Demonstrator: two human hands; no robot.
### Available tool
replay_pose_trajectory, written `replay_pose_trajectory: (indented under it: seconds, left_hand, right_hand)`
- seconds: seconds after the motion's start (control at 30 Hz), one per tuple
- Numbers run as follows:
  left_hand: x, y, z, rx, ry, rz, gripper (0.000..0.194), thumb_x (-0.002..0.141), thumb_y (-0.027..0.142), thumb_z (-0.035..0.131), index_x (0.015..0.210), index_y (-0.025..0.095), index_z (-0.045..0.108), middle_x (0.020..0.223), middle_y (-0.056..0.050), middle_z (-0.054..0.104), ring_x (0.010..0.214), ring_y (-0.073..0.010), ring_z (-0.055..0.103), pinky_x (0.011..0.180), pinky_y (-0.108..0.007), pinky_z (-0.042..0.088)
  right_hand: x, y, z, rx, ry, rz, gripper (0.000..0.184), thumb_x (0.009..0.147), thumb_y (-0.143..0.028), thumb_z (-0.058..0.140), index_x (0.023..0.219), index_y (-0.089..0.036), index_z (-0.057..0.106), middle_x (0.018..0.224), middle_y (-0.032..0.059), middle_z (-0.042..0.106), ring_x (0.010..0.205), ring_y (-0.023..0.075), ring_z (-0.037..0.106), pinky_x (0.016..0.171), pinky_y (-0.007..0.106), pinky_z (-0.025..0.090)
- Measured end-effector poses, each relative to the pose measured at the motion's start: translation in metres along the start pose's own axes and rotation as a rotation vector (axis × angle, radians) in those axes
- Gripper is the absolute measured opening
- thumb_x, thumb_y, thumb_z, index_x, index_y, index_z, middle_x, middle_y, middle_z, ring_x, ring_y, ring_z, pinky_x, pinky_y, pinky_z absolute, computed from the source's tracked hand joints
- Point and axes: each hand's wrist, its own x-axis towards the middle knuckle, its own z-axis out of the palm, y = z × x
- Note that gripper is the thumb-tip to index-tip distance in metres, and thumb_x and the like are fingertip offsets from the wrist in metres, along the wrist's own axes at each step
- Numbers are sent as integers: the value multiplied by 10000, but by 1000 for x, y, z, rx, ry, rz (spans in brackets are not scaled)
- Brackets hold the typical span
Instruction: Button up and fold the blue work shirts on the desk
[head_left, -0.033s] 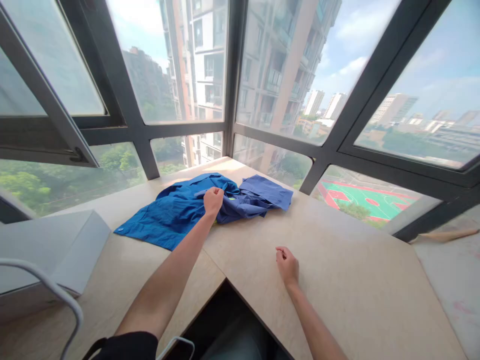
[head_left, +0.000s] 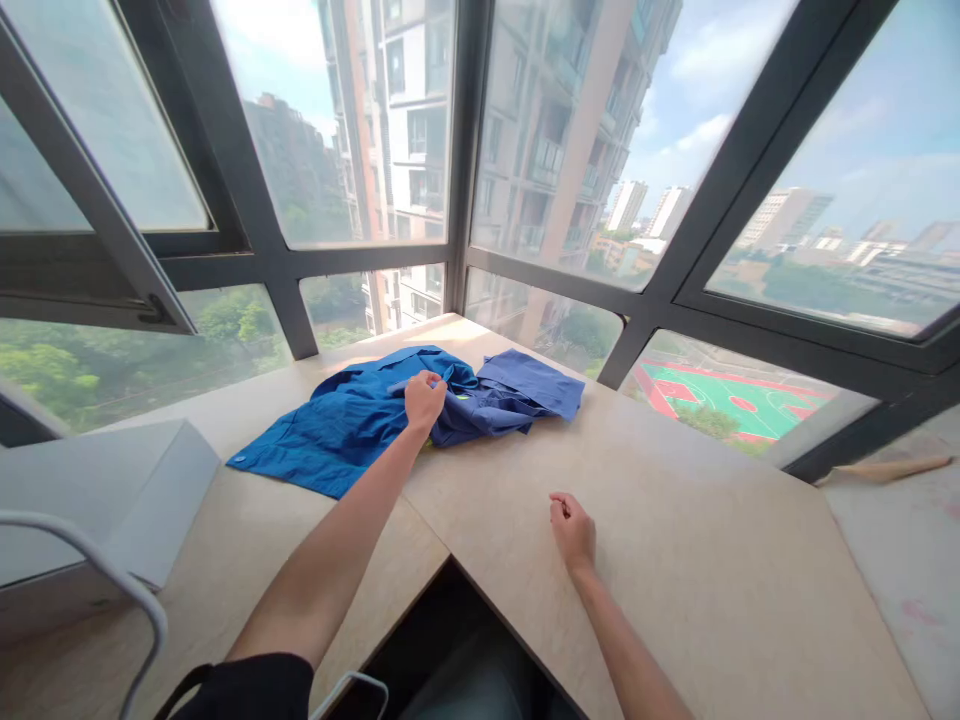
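A bright blue garment [head_left: 315, 432] lies rumpled on the worktop, a button showing at its lower left corner. Against its right side rests violet-blue cloth [head_left: 531, 380], partly folded; I cannot tell if the two are one piece. My left hand [head_left: 425, 400] is closed in a pinch on the violet-blue cloth where both colours meet. A small yellow-green patch shows just right of it. My right hand [head_left: 574, 530] rests on the worktop, nearer to me and apart from the cloth, with its fingers curled in and nothing visible in them.
The pale worktop [head_left: 712, 560] has a corner cut-out [head_left: 450, 650], dark inside, at its near edge. On the left stands a white box [head_left: 161, 490], with a white cable [head_left: 97, 570] in front. Dark window frames [head_left: 459, 200] border the worktop at the back.
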Motion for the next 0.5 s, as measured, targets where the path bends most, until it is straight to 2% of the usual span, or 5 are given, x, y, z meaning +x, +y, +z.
replay_pose_trajectory:
  seconds: [0.13,0.2,0.3,0.4,0.5]
  left_hand:
    - [0,-12,-8,266,-115,188,451,671,241,737,1113,205,658,1331,-165,580,1398,-387,334,1128,-538,230]
    - [0,-21,-10,370,-215,255,308,661,185,732,966,202,693,1178,-159,665,1318,-391,443,1117,-560,221]
    - [0,-26,-14,372,-240,243,38,721,152,649,708,163,683,904,-170,708,1080,-390,608,1036,-556,323]
    - [-7,-8,-16,299,-190,257,176,816,211,568,750,162,724,914,-169,713,1002,-362,639,949,-477,422]
    - [-36,31,-11,164,-147,339,251,893,267,516,896,180,751,979,-121,723,985,-284,645,910,-364,461]
  right_hand:
    - [-2,-2,0,-19,19,-9,472,777,-438,383,918,-157,736,803,99,724,737,239,654,695,321,445]
    - [-2,-3,1,-28,26,-3,450,774,-417,393,906,-164,742,812,99,727,745,242,654,701,322,441]
    - [-1,-5,2,-32,32,11,422,773,-385,405,895,-169,746,795,101,722,732,240,647,697,319,431]
    - [1,-7,2,-8,35,27,403,771,-371,419,893,-165,743,796,111,717,728,241,638,698,318,424]
    - [3,-9,1,61,28,48,372,754,-369,447,867,-165,737,779,103,705,723,232,625,699,315,417]
